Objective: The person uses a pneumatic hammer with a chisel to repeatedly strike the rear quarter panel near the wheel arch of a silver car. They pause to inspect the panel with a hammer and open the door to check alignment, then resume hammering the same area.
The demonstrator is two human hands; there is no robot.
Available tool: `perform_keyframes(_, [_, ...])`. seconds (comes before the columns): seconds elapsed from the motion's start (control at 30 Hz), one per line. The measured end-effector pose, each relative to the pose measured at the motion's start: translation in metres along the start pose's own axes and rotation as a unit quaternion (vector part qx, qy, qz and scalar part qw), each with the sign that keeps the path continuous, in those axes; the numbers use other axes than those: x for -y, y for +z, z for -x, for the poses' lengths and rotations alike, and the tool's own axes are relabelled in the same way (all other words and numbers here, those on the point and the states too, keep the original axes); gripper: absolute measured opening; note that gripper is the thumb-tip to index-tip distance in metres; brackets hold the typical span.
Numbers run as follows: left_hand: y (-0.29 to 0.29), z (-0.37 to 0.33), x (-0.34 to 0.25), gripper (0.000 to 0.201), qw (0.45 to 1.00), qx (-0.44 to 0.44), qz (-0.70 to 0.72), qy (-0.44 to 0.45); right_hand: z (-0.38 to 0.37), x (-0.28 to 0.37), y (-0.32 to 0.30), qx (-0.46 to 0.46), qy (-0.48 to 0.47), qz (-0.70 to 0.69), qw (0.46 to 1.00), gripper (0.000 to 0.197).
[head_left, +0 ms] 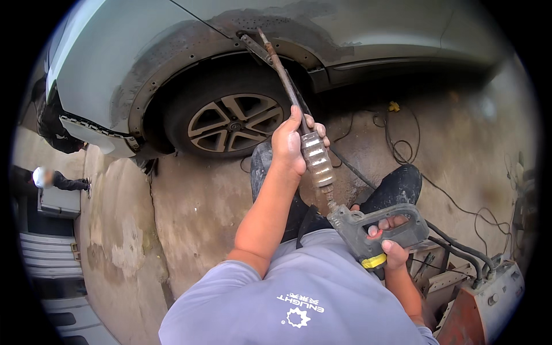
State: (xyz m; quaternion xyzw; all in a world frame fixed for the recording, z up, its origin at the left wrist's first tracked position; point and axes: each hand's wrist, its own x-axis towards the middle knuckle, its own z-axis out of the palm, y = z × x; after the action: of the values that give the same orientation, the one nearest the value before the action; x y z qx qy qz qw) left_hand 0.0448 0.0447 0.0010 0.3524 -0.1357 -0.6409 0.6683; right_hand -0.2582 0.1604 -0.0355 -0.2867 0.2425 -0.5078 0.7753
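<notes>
A spot-welding dent puller with a slide hammer stretches from my lap up to the car fender (190, 29). My left hand (294, 138) is closed around its rod, at the upper end of the ribbed metal sliding weight (318, 161). With my right hand (394, 238) I grip the grey pistol handle (362, 230), fingers through its opening, near a yellow band. The rod's pointed tip (261, 33) lies over the sanded grey patch above the wheel arch; whether it touches the metal I cannot tell. Beside the tip, a flat metal bar (256, 49) sits at the arch edge.
Under the arch is the car's wheel (234, 125). Black cables (405, 152) loop across the concrete floor at right. A red and grey machine (486, 307) with thick hoses stands at lower right. Another person (57, 179) is at far left, near a grey vehicle (49, 253).
</notes>
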Motion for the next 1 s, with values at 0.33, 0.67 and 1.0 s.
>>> perform_keyframes(0.33, [0.003,0.001,-0.001,0.049,1.0,-0.002,0.001,0.011,0.001,-0.003,0.001,-0.005,-0.028,0.024,0.999,0.06])
perform_keyframes(0.67, [0.007,-0.018,-0.018,0.054,1.0,0.003,0.026,-0.013,0.003,-0.003,-0.001,0.018,-0.045,0.007,0.999,0.052])
perform_keyframes(1.0, [-0.025,-0.004,0.012,0.05,0.967,0.2,0.159,-0.002,-0.007,-0.007,-0.008,0.02,-0.009,0.002,1.0,0.04])
